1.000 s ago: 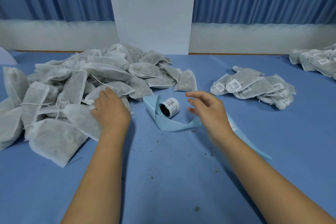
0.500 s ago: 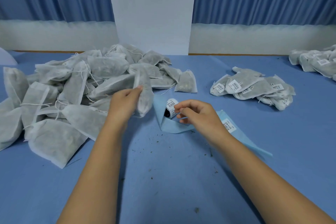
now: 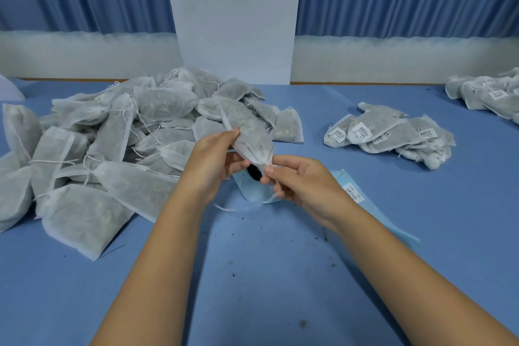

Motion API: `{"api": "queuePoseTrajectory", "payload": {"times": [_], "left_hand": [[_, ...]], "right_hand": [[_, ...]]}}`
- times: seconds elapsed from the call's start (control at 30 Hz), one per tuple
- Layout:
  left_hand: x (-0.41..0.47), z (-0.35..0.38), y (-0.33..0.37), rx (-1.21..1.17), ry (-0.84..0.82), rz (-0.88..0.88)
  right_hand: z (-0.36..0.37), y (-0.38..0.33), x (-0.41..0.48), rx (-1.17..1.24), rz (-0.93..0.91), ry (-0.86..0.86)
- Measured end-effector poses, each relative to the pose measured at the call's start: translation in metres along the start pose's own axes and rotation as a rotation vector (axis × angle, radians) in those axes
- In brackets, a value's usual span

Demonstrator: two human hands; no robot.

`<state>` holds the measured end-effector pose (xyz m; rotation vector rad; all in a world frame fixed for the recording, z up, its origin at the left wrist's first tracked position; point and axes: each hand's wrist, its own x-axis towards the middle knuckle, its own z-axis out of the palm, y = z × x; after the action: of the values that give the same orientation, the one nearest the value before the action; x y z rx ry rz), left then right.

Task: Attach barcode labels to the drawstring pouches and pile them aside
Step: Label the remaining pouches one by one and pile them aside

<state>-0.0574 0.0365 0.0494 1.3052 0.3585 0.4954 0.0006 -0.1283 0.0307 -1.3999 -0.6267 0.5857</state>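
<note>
The pouch (image 3: 250, 136) is held up off the table (image 3: 280, 289), just above the label roll (image 3: 254, 172), whose dark core peeps out beneath it. Its long axis slants from upper left, away from the person, down to lower right, with the gathered drawstring neck pointing down and toward them. The left hand (image 3: 213, 160) grips its flank, thumb on top and fingers curled under; the right hand (image 3: 297, 180) pinches the neck, so the hands nearly meet. I cannot tell whether a label is already in those fingers. From where I stand, the worry is the soft, lumpy fabric: a sticker pressed on in mid-air could go on wrinkled or crooked, or catch the loose string dangling below. With the neck lowest, a slack drawstring might also shed filling; dark crumbs already dot the cloth. The pale blue liner strip (image 3: 373, 213) trails off rightward with one label (image 3: 353, 193) on it. The unlabelled heap (image 3: 112, 149) lies to the left, the labelled pile (image 3: 393, 135) well apart on the right, and another pile (image 3: 491, 95) lies farther right.
</note>
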Motion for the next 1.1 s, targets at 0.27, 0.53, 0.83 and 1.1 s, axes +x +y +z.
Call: {"api": "queuePoseTrajectory", "payload": {"times": [0.27,0.53,0.83,1.1], "left_hand": [[-0.011,-0.001,-0.003,0.912,0.343,0.730],[-0.023,0.012,-0.006,1.085,-0.277,0.618],[-0.019,-0.006,0.004,0.937,-0.139,0.630],[-0.026,-0.010,0.015,0.836,-0.323,0.378]], "right_hand": [[0.001,0.004,-0.001,-0.416,-0.202,0.048],[0.000,0.007,-0.003,-0.584,-0.309,0.052],[-0.014,0.000,0.001,-0.798,-0.478,0.201],[-0.019,-0.005,0.002,-0.834,-0.784,0.474]]}}
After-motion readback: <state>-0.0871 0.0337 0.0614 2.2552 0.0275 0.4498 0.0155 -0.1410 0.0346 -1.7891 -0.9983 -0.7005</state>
